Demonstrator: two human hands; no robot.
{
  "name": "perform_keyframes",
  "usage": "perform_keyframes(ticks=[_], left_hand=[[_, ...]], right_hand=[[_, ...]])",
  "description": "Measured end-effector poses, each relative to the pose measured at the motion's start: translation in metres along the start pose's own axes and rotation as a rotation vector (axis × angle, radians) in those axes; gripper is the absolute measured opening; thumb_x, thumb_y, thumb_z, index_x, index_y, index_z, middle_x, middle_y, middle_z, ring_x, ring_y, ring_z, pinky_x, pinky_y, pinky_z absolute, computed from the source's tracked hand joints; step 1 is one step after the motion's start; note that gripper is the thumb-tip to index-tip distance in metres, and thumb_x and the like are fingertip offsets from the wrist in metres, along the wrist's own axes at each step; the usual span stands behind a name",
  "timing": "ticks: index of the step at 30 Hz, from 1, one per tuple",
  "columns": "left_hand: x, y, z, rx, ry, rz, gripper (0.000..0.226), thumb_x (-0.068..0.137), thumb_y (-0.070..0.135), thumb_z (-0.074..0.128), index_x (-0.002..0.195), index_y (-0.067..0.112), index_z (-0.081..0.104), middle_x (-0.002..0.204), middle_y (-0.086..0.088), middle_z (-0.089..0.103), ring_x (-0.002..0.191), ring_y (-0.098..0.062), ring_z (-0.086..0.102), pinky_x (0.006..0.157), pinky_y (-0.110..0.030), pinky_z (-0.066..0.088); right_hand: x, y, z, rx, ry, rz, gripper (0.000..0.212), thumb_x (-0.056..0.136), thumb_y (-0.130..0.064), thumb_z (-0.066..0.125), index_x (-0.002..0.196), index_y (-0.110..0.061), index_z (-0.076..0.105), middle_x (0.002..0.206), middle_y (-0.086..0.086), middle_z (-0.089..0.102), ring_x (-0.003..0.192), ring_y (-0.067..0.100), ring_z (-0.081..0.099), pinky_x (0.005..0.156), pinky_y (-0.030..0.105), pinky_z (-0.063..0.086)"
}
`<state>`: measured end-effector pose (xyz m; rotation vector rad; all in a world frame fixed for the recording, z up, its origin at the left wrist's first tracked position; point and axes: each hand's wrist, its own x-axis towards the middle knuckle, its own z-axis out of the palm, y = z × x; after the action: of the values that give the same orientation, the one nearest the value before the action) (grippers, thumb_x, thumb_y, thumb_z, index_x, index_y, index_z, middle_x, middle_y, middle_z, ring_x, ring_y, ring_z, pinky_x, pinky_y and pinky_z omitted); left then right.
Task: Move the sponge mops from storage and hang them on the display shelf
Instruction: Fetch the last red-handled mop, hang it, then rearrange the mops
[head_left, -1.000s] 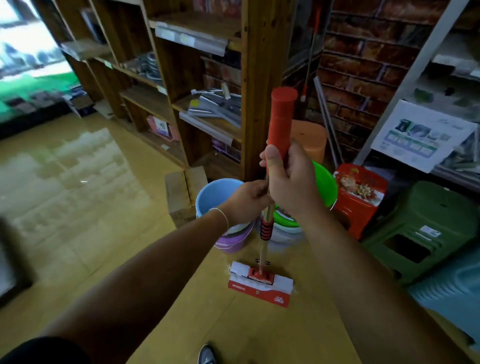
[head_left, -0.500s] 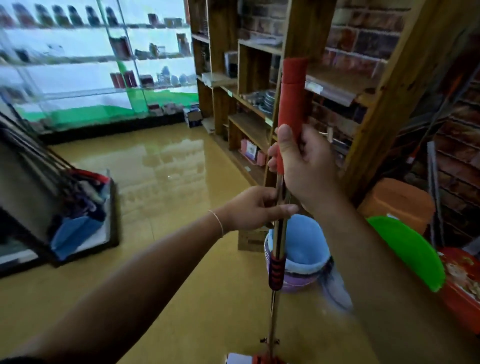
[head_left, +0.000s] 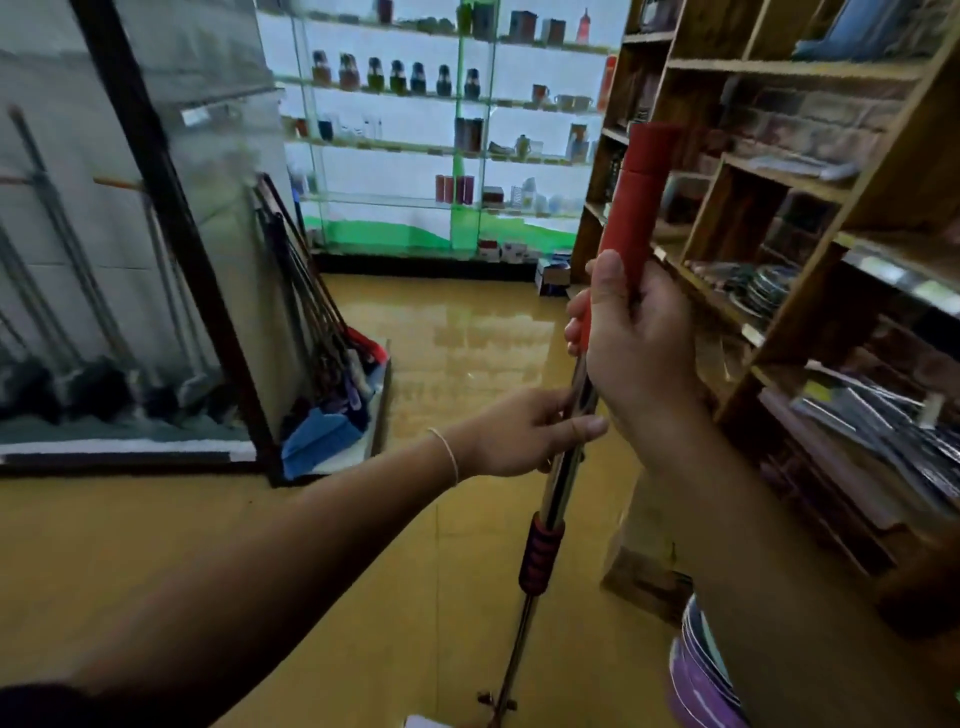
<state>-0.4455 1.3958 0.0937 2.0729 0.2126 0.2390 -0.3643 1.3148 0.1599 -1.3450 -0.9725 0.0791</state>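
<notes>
Both hands grip one sponge mop (head_left: 563, 467), held nearly upright in front of the person. The right hand (head_left: 634, 343) is clenched round the lower end of the red handle grip (head_left: 631, 218), thumb up along it; the rest of the grip sticks out above the fist. Just below and a little to the left, the left hand (head_left: 524, 431) pinches the shiny metal pole (head_left: 556, 483), thumb across the front, fingers behind; a thin band sits on that wrist. Below the left hand the pole passes through a dark red ribbed collar (head_left: 542, 556), then runs down to the bottom edge of the view, where only a white corner of the mop head (head_left: 431, 722) shows (rest is cut off).

To the right of the hands stand wooden shelves (head_left: 810, 332) w/ metal goods, blurred. Under the right forearm sits a purple bucket (head_left: 696, 680). Well off to the left of the left hand, a black-framed rack (head_left: 166, 218) holds long-handled mops, with more leaning at its side over blue and red heads (head_left: 332, 415). Far beyond the hands, a glass display shelf (head_left: 457, 130) carries bottles and cups. Floor (head_left: 260, 545) is glossy yellow.
</notes>
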Motion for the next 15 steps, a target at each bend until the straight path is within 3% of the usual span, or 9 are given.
perform_keyframes(ticks=[2, 5, 7, 9, 15], left_hand=[[-0.011, -0.007, -0.029, 0.024, 0.049, 0.003, 0.043, 0.097, 0.043, 0.050, 0.096, 0.000, 0.053, 0.077, -0.007, 0.052, 0.072, -0.032, 0.058, 0.073, -0.048, 0.054], [-0.026, -0.013, -0.071, 0.032, 0.142, 0.011, 0.032, 0.100, 0.035, 0.050, 0.087, 0.005, 0.051, 0.073, 0.001, 0.049, 0.063, -0.003, 0.051, 0.069, -0.022, 0.049], [-0.036, -0.017, -0.100, 0.031, 0.215, -0.027, 0.039, 0.100, 0.035, 0.051, 0.100, -0.004, 0.057, 0.089, -0.006, 0.062, 0.084, -0.008, 0.063, 0.085, -0.029, 0.054], [-0.045, -0.021, -0.129, 0.067, 0.288, -0.071, 0.045, 0.098, 0.044, 0.050, 0.117, 0.005, 0.062, 0.112, -0.008, 0.068, 0.106, -0.017, 0.065, 0.100, -0.041, 0.050], [-0.064, -0.048, -0.208, 0.207, 0.474, -0.171, 0.046, 0.098, 0.050, 0.047, 0.127, 0.017, 0.059, 0.122, -0.003, 0.066, 0.115, -0.019, 0.061, 0.105, -0.044, 0.045]], right_hand=[[0.010, -0.003, 0.031, 0.009, -0.029, -0.017, 0.030, 0.097, -0.055, 0.045, 0.100, -0.027, 0.056, 0.071, -0.006, 0.061, 0.062, 0.011, 0.062, 0.055, 0.028, 0.052], [0.028, -0.012, 0.076, 0.042, -0.085, -0.067, 0.024, 0.098, -0.051, 0.046, 0.094, -0.029, 0.055, 0.069, -0.005, 0.062, 0.061, 0.013, 0.062, 0.056, 0.036, 0.054], [0.042, -0.020, 0.106, 0.061, -0.120, -0.101, 0.025, 0.097, -0.052, 0.047, 0.093, -0.029, 0.055, 0.070, -0.004, 0.063, 0.062, 0.014, 0.063, 0.058, 0.041, 0.055], [0.057, -0.027, 0.136, 0.103, -0.169, -0.110, 0.030, 0.094, -0.056, 0.047, 0.096, -0.028, 0.056, 0.070, -0.005, 0.063, 0.062, 0.014, 0.063, 0.060, 0.041, 0.055], [0.093, -0.032, 0.226, 0.170, -0.296, -0.171, 0.024, 0.095, -0.054, 0.046, 0.092, -0.032, 0.054, 0.073, -0.006, 0.062, 0.063, 0.013, 0.062, 0.061, 0.038, 0.055]])
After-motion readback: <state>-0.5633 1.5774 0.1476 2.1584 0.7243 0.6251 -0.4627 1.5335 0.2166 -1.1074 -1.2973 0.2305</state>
